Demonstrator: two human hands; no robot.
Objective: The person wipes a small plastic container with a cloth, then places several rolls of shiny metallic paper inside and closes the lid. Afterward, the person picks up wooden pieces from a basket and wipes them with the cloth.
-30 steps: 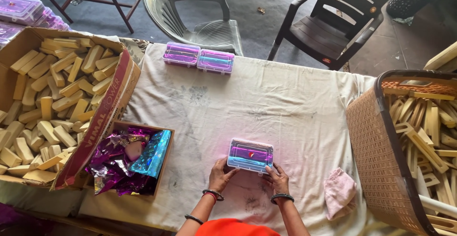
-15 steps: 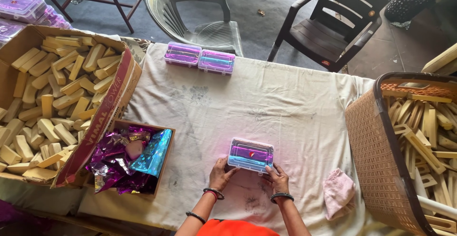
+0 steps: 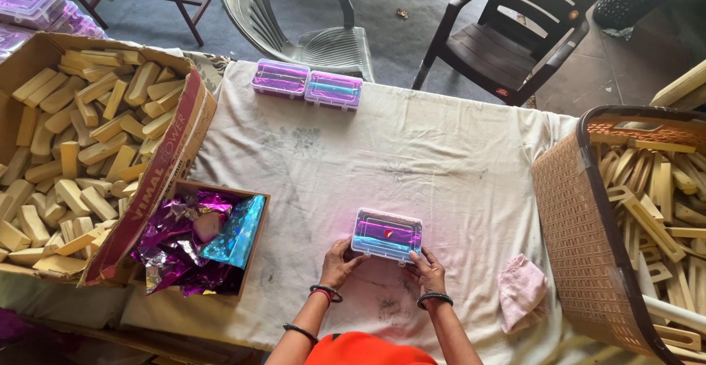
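On the white cloth-covered table [image 3: 441,151], one clear plastic box [image 3: 387,234] with purple and blue foil inside, lying flat near the front edge. Left hand [image 3: 340,263] at the box's near left corner, fingers curled against its side; right hand [image 3: 429,269] at the near right corner, fingertips pressed to the front edge. Both hands gripping the one box between them, neither lifting it clear of the cloth.

Two more closed boxes [image 3: 307,85] of the same kind, side by side and touching, at the table's far edge, well apart from the held one. Further boxes of that sort stacked at the top left corner, too cropped to count.

One large cardboard carton [image 3: 147,196] on the left, heaped with pale wooden blocks [image 3: 81,144], too many to count. One smaller open cardboard box [image 3: 254,251] just beside it, filled with crumpled purple and blue foil sheets [image 3: 195,243]. One pink cloth [image 3: 521,291] lying right of the right hand. One brown woven basket [image 3: 573,218] at the right edge, full of wooden sticks [image 3: 662,203], uncountable.

Two empty chairs beyond the table: one grey plastic chair [image 3: 294,12], one dark chair [image 3: 515,34].
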